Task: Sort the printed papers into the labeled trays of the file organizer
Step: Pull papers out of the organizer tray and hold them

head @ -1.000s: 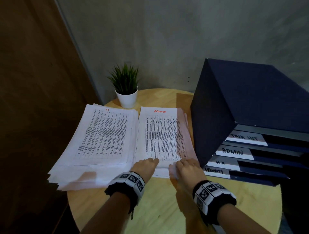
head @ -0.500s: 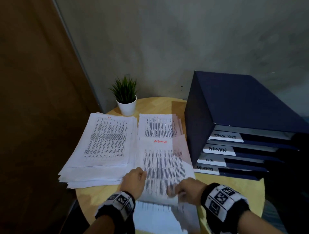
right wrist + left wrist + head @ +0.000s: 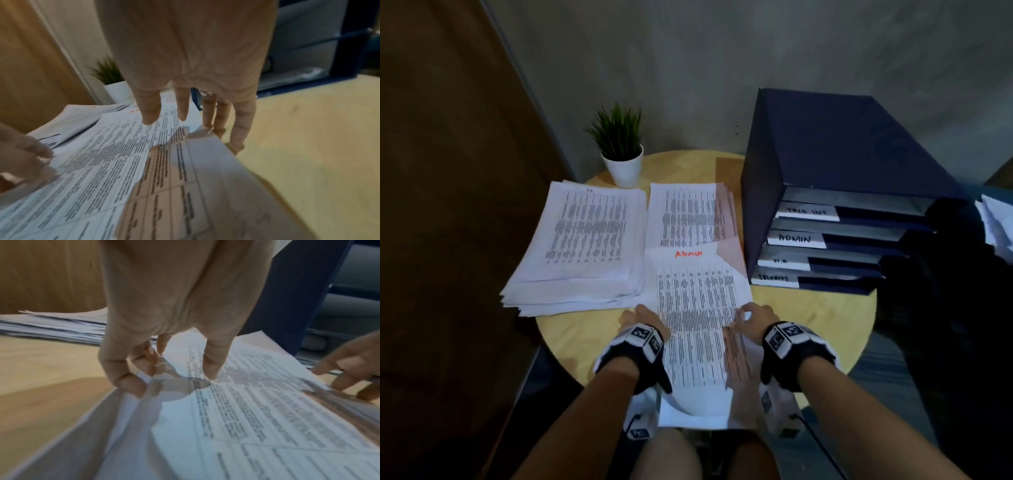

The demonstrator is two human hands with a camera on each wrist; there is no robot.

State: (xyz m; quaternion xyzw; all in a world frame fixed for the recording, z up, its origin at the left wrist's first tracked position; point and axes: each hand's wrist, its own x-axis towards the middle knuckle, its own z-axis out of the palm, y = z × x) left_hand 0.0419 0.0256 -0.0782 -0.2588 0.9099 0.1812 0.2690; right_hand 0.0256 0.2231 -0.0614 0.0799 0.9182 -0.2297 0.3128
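The left hand (image 3: 642,317) and right hand (image 3: 756,315) have fingers clamped on the side edges of the ADMIN sheaf (image 3: 698,308). It overhangs the counter (image 3: 808,308), I think for lifting level toward the ADMIN tray (image 3: 859,236).

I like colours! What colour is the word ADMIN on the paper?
Red, heading the ADMIN sheet; clearest in the head view.

Papers (image 3: 585,236) left of organizer (image 3: 835,144); perhaps right too.
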